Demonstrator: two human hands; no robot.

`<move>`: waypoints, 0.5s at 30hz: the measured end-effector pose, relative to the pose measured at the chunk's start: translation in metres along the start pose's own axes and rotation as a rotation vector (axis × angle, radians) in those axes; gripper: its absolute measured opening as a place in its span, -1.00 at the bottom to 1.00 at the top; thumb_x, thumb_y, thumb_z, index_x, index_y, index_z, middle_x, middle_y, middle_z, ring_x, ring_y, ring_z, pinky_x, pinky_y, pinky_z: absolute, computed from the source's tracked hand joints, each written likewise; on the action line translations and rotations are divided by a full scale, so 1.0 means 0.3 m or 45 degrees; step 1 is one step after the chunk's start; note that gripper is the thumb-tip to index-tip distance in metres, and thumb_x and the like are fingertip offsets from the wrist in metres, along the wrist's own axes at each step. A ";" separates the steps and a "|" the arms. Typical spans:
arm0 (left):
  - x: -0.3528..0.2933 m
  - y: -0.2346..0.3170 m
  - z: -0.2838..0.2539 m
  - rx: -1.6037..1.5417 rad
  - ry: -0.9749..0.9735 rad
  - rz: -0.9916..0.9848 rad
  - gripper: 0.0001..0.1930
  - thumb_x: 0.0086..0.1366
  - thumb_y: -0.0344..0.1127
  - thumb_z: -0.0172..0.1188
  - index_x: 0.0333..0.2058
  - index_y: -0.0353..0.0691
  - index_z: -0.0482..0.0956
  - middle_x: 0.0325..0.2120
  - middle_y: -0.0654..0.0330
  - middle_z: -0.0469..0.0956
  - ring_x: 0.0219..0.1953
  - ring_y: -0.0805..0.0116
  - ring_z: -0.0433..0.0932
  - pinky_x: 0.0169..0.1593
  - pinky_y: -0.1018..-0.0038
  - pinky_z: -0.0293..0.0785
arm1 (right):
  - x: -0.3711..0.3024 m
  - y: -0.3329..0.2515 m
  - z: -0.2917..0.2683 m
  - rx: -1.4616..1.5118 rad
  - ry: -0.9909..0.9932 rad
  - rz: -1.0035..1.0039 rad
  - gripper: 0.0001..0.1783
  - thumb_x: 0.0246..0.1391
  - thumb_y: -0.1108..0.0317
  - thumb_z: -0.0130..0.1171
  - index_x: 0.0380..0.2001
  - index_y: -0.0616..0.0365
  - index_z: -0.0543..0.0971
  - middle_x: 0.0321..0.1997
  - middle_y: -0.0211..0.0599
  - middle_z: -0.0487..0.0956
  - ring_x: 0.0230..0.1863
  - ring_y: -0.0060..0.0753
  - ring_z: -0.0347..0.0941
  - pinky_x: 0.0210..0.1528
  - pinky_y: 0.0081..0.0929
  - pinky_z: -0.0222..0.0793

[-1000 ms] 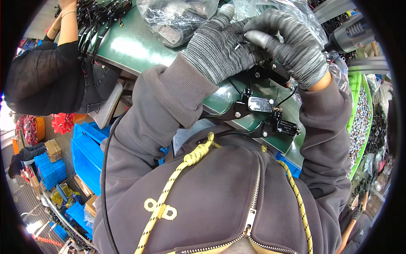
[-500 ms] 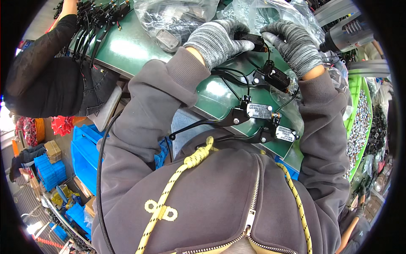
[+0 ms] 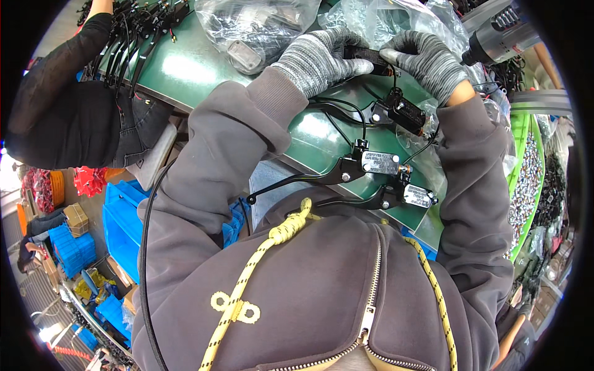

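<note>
Both my hands wear grey striped knit gloves at the far side of the green table (image 3: pixel 315 137). My left hand (image 3: pixel 318 62) grips the black body of a brake lever (image 3: pixel 374 62), its thumb along the near side. Beside that body's right end, my right hand (image 3: pixel 427 62) has thumb and fingertips pinched together; what lies between them is too small to make out. Nearer to me lie more brake levers: one with a black reservoir (image 3: pixel 406 114), and two with silver, printed reservoir caps (image 3: pixel 380 162) (image 3: pixel 419 196). Thin black cables run among them.
Clear plastic bags (image 3: pixel 260 28) lie along the back, one under a grey cap-like part (image 3: pixel 244 57). A power driver (image 3: pixel 504 43) hangs at the right. Past it, a green bin (image 3: pixel 526 179) holds small metal parts. Another person's sleeve (image 3: pixel 52 93) is at the left, near several black levers (image 3: pixel 133 52).
My right hand's thumb and fingertips have closed together and shifted slightly left, close to the brake lever's end. The left hand keeps its grip. The power driver has shifted slightly.
</note>
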State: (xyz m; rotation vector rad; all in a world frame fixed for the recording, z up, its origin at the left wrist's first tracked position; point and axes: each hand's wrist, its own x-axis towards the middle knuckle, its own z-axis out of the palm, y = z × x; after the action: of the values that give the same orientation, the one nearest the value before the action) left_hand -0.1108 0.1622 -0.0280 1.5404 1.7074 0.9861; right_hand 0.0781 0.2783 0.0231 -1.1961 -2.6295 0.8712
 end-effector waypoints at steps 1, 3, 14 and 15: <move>-0.002 0.008 -0.002 0.043 -0.006 0.012 -0.46 0.10 -0.05 0.51 0.01 -0.14 0.62 -0.25 0.19 0.68 -0.17 0.46 0.60 -0.02 0.47 0.56 | 0.008 0.008 -0.006 -0.001 0.002 0.003 -0.69 0.10 0.18 0.39 -0.21 0.19 0.71 -0.38 -0.32 0.68 -0.30 -0.50 0.54 -0.14 -0.44 0.46; -0.003 0.019 0.001 -0.020 -0.025 -0.009 -0.46 0.10 -0.04 0.51 0.01 -0.13 0.62 -0.25 0.19 0.68 -0.18 0.47 0.60 -0.03 0.46 0.56 | 0.031 0.032 -0.021 0.215 -0.139 0.166 -0.70 0.08 0.17 0.41 -0.23 0.16 0.71 -0.39 -0.37 0.66 -0.32 -0.53 0.51 -0.15 -0.47 0.44; -0.032 0.037 -0.025 -0.442 0.011 0.046 -0.52 0.15 -0.15 0.49 0.02 -0.14 0.61 -0.40 0.31 0.59 -0.32 0.57 0.55 -0.25 0.59 0.55 | -0.039 -0.059 -0.028 -0.317 0.204 -0.040 -0.71 0.08 0.16 0.40 -0.16 0.03 0.73 -0.31 -0.28 0.72 -0.27 -0.44 0.59 -0.10 -0.43 0.50; -0.033 0.046 -0.036 -0.551 0.022 -0.010 -0.54 0.18 -0.20 0.46 0.03 -0.16 0.60 -0.41 0.32 0.57 -0.36 0.60 0.54 -0.33 0.63 0.54 | -0.049 -0.071 -0.040 -0.319 0.290 -0.074 -0.70 0.08 0.16 0.40 -0.15 0.03 0.73 -0.29 -0.29 0.72 -0.23 -0.44 0.61 -0.07 -0.45 0.50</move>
State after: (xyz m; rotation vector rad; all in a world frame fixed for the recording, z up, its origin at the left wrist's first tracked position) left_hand -0.1117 0.1515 -0.0109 1.2427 1.3912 1.2691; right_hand 0.0781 0.2620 0.0466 -1.1841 -2.6243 0.3768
